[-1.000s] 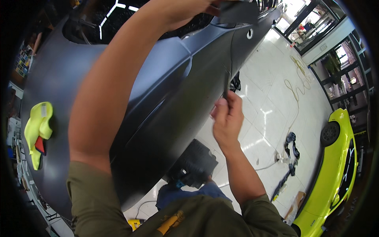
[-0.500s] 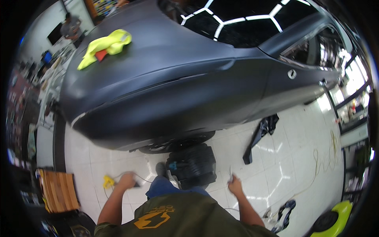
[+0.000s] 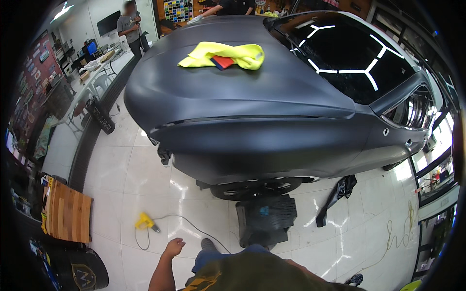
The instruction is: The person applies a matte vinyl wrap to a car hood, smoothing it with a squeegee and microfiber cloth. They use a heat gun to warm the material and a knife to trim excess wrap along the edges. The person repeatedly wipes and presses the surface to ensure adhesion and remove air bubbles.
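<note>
My left hand (image 3: 175, 246) hangs low above the floor, left of my legs. Its fingers are loosely curled closed, and no object shows in them. Nearest to it is a yellow heat gun (image 3: 145, 221), lying on the tiles with its grey cord running toward my feet. My right hand is hidden behind my body; only part of the forearm (image 3: 303, 269) shows. Before me stands a car with a matte dark grey body (image 3: 272, 145). On its hood rest a bright yellow-green cloth (image 3: 208, 51) and a red and dark blue squeegee-like piece (image 3: 222, 62).
A black plastic crate-like object (image 3: 267, 220) sits by the front wheel (image 3: 255, 189). Black film (image 3: 335, 201) lies right of it. A wooden box (image 3: 69, 212) and a black drum (image 3: 90, 269) stand at left. Two people (image 3: 131, 29) (image 3: 230, 7) are beyond the car.
My view has lifted and turned left, showing more of the room. My right hand, which held a thin pale object, has gone out of sight. My left hand is apart from the heat gun.
</note>
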`<state>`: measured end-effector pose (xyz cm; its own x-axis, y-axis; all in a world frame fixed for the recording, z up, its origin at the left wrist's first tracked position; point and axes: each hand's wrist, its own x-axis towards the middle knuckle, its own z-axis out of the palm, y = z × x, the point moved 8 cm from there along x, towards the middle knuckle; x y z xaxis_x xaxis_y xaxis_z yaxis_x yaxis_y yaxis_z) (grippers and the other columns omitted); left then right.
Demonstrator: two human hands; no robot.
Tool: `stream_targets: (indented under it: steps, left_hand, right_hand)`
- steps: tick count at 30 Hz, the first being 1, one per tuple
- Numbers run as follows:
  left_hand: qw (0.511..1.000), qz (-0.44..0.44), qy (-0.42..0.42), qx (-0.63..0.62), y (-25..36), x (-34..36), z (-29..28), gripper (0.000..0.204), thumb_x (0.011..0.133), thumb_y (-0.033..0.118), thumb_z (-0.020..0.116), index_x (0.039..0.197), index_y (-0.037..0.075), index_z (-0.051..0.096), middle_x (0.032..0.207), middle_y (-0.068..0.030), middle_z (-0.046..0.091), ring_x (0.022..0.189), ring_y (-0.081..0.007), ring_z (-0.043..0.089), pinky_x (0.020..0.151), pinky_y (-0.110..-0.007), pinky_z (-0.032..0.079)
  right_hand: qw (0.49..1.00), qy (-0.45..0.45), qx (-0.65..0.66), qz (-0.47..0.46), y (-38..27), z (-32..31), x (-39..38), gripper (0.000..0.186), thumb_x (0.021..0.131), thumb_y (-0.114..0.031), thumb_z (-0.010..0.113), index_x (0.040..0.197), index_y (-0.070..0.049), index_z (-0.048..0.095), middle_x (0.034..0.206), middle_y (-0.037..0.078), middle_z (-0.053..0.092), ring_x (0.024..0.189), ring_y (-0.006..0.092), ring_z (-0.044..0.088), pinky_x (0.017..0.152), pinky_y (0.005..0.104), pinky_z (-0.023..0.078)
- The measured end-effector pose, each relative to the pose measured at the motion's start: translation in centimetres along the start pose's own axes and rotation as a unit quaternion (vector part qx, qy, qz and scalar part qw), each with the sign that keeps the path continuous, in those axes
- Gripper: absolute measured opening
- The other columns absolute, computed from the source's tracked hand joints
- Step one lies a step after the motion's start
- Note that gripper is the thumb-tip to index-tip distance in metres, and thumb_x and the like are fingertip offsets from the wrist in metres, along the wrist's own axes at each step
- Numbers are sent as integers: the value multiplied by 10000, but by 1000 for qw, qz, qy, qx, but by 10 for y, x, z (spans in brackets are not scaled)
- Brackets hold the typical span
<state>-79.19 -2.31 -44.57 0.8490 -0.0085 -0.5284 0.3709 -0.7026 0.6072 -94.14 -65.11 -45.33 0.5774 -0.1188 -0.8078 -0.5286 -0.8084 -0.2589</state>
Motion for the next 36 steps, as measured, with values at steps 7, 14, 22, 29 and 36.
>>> stream_targets:
  steps: [7, 14, 22, 29, 36]
  left_hand:
    - [976, -75, 101, -176, -41, -28, -158, 325, 873, 164, 593, 1138, -25, 589, 901, -83, 642, 715, -171, 630, 584, -279, 480]
    - [955, -101, 63, -272, -43, 6, -213, 345, 879, 176, 602, 1144, -45, 584, 926, -100, 652, 710, -153, 620, 564, -256, 479]
    - [903, 50, 121, -410, 108, 144, -370, 385, 952, 331, 549, 1187, 26, 557, 1051, -94, 627, 824, -182, 634, 729, -302, 508]
    - [834, 133, 135, -519, 222, 228, -506, 505, 980, 421, 460, 1294, 26, 444, 1170, -136, 561, 966, -239, 603, 825, -364, 498]
    - [671, 113, 79, -729, 238, 332, -581, 652, 935, 544, 471, 1313, 16, 407, 1178, -156, 550, 1033, -291, 570, 907, -429, 466]
  right_hand:
    - [980, 31, -110, -166, -149, 25, 27, 415, 751, -402, 639, 914, -25, 693, 966, 222, 668, 906, 394, 645, 777, 467, 506]
    - [966, -66, -163, -191, -302, 4, 17, 401, 799, -339, 580, 967, 16, 662, 969, 244, 661, 925, 425, 630, 790, 487, 497]
    - [969, -68, -87, -221, -409, -12, 77, 430, 846, -331, 548, 1135, -18, 604, 1110, 245, 628, 1036, 417, 595, 864, 482, 473]
    - [964, -138, -145, -177, -513, -80, 65, 413, 851, -283, 554, 1156, -7, 592, 1124, 230, 630, 1029, 397, 609, 847, 448, 489]
    - [824, 220, 126, -507, -721, -456, -164, 407, 845, -241, 677, 1189, -35, 611, 1054, 146, 670, 1024, 292, 624, 934, 405, 466]
